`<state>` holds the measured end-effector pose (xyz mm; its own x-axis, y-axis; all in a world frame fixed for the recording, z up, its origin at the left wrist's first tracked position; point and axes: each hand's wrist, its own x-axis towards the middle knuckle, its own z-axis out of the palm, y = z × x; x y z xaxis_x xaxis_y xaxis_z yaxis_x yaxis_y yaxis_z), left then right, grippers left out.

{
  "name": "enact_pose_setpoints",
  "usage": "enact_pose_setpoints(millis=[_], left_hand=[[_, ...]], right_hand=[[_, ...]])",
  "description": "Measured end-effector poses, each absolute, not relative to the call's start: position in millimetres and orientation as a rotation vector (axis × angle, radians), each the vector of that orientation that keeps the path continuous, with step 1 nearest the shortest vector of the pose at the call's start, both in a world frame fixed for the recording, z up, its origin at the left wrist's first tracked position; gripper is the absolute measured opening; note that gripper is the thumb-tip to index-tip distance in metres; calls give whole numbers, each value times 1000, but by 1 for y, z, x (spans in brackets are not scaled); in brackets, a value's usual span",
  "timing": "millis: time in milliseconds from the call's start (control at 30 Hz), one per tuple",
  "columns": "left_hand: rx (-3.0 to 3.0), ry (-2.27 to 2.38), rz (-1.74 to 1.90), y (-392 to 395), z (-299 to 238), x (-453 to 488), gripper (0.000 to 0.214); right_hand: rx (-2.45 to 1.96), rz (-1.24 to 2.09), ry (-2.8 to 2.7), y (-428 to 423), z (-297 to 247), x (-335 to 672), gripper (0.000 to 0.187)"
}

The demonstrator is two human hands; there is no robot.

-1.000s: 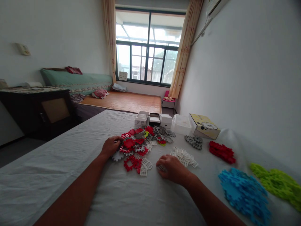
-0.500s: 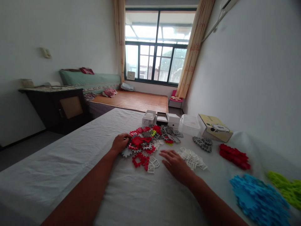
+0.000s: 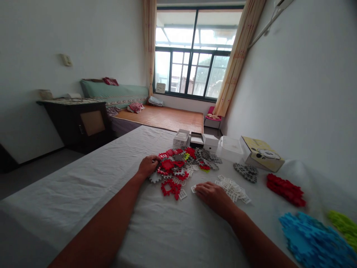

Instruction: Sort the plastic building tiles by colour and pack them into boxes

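Note:
A mixed heap of red, grey and white interlocking plastic pieces (image 3: 182, 167) lies on the white-sheeted table (image 3: 117, 186). My left hand (image 3: 149, 165) rests at the heap's left edge with its fingers curled over the pieces; what they hold is hidden. My right hand (image 3: 213, 195) lies flat on the sheet. Its fingertips touch a loose white piece (image 3: 193, 188) between the heap and a sorted pile of white pieces (image 3: 234, 188).
Sorted piles lie to the right: grey (image 3: 245, 172), red (image 3: 286, 190), blue (image 3: 312, 240), green (image 3: 344, 227). Small white boxes (image 3: 181, 138), a clear tub (image 3: 230, 149) and a yellow carton (image 3: 262, 153) line the far edge. A dark cabinet (image 3: 80, 124) and a bed stand beyond.
My right hand opened from a closed pose and now lies flat with its fingertips on a white piece. The left hand stayed at the heap's edge. The view shifted.

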<state>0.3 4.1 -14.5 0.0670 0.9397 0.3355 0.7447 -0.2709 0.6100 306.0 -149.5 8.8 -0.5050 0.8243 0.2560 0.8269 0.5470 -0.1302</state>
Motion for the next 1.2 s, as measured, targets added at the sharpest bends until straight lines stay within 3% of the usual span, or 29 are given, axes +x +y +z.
enact_pose_setpoints(millis=[300, 567, 867, 1067, 1200], left_hand=[[2067, 1699, 1009, 2, -11, 1, 30], [2080, 1707, 990, 2, -10, 1, 29], [2086, 1702, 1000, 4, -12, 0, 30], [2089, 1712, 994, 3, -12, 0, 29], [2107, 1716, 975, 3, -12, 0, 29]], right_hand=[[-1462, -210, -2445, -149, 7, 301, 26], [-1890, -413, -2026, -138, 21, 355, 20], [-1386, 46, -2474, -149, 10, 294, 26], [-1479, -191, -2400, -147, 11, 295, 26], [-1770, -325, -2104, -139, 17, 336, 25]])
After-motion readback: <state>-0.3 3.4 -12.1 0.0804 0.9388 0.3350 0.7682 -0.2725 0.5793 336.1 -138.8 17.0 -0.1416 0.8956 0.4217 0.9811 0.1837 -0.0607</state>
